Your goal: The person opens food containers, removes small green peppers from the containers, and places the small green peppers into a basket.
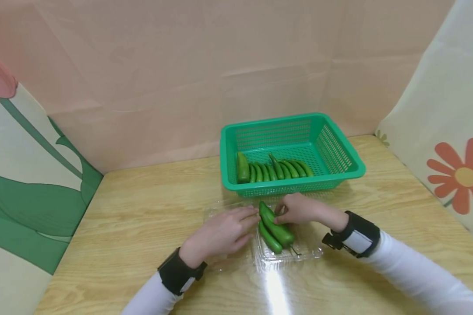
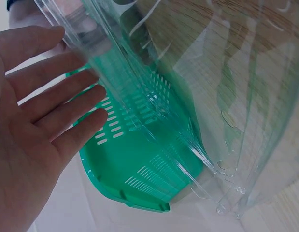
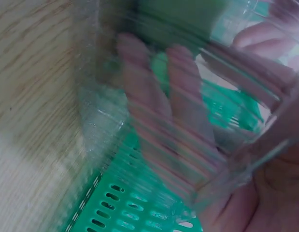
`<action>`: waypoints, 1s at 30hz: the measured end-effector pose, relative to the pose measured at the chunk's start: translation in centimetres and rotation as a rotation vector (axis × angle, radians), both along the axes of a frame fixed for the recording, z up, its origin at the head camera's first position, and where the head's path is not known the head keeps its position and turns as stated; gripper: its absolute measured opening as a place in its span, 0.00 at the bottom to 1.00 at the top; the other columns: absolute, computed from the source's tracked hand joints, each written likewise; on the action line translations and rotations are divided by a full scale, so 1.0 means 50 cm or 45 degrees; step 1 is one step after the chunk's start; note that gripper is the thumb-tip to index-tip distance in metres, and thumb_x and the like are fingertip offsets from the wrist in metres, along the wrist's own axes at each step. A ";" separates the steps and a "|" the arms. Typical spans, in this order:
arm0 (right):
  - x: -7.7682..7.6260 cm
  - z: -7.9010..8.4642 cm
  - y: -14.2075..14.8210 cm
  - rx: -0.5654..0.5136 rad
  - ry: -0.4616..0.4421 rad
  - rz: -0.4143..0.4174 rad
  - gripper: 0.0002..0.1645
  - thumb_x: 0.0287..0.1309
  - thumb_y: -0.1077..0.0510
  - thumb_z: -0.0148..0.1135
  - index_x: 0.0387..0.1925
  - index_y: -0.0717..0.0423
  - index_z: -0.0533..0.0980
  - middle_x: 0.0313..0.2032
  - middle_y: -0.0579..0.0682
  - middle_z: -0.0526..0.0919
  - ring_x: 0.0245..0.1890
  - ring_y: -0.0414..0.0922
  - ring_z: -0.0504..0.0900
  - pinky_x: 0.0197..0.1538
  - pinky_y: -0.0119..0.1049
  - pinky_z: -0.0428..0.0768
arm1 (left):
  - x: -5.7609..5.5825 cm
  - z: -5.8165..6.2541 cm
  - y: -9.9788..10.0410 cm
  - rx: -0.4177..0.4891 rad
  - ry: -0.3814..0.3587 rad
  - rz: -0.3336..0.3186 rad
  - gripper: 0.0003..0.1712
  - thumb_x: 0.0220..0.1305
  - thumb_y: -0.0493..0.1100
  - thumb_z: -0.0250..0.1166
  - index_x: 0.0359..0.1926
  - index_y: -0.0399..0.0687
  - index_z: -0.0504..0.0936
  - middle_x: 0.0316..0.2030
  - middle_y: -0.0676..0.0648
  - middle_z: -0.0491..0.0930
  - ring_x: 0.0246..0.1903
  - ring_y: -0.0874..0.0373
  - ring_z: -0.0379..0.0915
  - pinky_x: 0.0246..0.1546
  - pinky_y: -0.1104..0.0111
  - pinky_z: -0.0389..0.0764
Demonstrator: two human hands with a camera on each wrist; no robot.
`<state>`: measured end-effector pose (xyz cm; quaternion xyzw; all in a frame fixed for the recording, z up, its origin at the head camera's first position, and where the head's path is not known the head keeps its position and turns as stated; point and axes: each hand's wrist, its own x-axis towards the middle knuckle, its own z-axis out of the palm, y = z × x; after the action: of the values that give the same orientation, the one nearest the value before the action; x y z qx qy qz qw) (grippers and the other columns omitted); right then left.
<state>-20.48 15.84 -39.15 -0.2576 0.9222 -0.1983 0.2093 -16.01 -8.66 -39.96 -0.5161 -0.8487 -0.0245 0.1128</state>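
A clear plastic clamshell box [image 1: 268, 259] lies opened flat on the table. Inside its right half, a large green pepper [image 1: 273, 225] lies slanted beside a slimmer green pepper [image 1: 269, 238], and a thin stem shows near their lower ends. My left hand [image 1: 224, 229] reaches over the box's left half, fingertips right at the large pepper's left side. Those fingers are straight and spread in the left wrist view. From the right, my right hand [image 1: 297, 209] touches the large pepper with thumb and fingertips. Two of its fingers [image 3: 188, 92] appear extended behind the clear plastic in the right wrist view.
A green slotted basket [image 1: 293, 180] stands just behind the box. Along its left and front lie a thick green pepper [image 1: 242, 168] and a row of several slim green peppers [image 1: 285, 169]. The wooden table [image 1: 142, 210] backs onto a pink sheet [image 1: 161, 87].
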 end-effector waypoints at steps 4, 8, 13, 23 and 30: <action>-0.001 -0.002 -0.002 0.007 -0.003 0.000 0.24 0.52 0.45 0.66 0.42 0.61 0.81 0.36 0.53 0.86 0.34 0.45 0.83 0.37 0.36 0.83 | 0.001 0.002 0.000 -0.008 -0.005 0.007 0.24 0.63 0.48 0.61 0.58 0.42 0.75 0.60 0.42 0.74 0.62 0.52 0.69 0.66 0.65 0.68; -0.003 -0.005 -0.003 0.018 -0.017 -0.010 0.25 0.52 0.45 0.66 0.43 0.61 0.80 0.36 0.53 0.85 0.32 0.43 0.82 0.35 0.35 0.82 | 0.001 0.002 0.001 -0.005 0.001 0.005 0.24 0.63 0.48 0.61 0.58 0.42 0.76 0.60 0.42 0.74 0.61 0.52 0.69 0.66 0.65 0.68; -0.003 -0.008 -0.003 0.005 -0.078 -0.051 0.27 0.52 0.45 0.66 0.45 0.63 0.79 0.33 0.50 0.84 0.27 0.39 0.80 0.32 0.32 0.80 | 0.001 0.001 0.001 0.001 0.012 0.002 0.24 0.63 0.48 0.61 0.58 0.42 0.76 0.60 0.42 0.74 0.61 0.52 0.70 0.66 0.64 0.69; -0.001 -0.012 0.000 -0.011 -0.097 -0.063 0.26 0.52 0.45 0.66 0.45 0.63 0.78 0.32 0.49 0.84 0.27 0.39 0.80 0.31 0.31 0.79 | 0.002 0.000 0.001 -0.003 0.001 0.005 0.25 0.63 0.48 0.62 0.58 0.42 0.76 0.60 0.42 0.74 0.62 0.52 0.69 0.66 0.65 0.68; 0.001 -0.008 0.000 -0.017 -0.076 -0.055 0.27 0.51 0.44 0.66 0.45 0.62 0.79 0.37 0.52 0.85 0.32 0.40 0.80 0.34 0.33 0.80 | 0.001 0.000 0.001 -0.006 0.006 0.006 0.25 0.63 0.49 0.61 0.58 0.42 0.75 0.60 0.42 0.73 0.62 0.52 0.69 0.66 0.64 0.68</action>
<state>-20.42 15.82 -39.57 -0.2331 0.9196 -0.2164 0.2307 -15.94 -8.63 -39.98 -0.5145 -0.8497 -0.0212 0.1136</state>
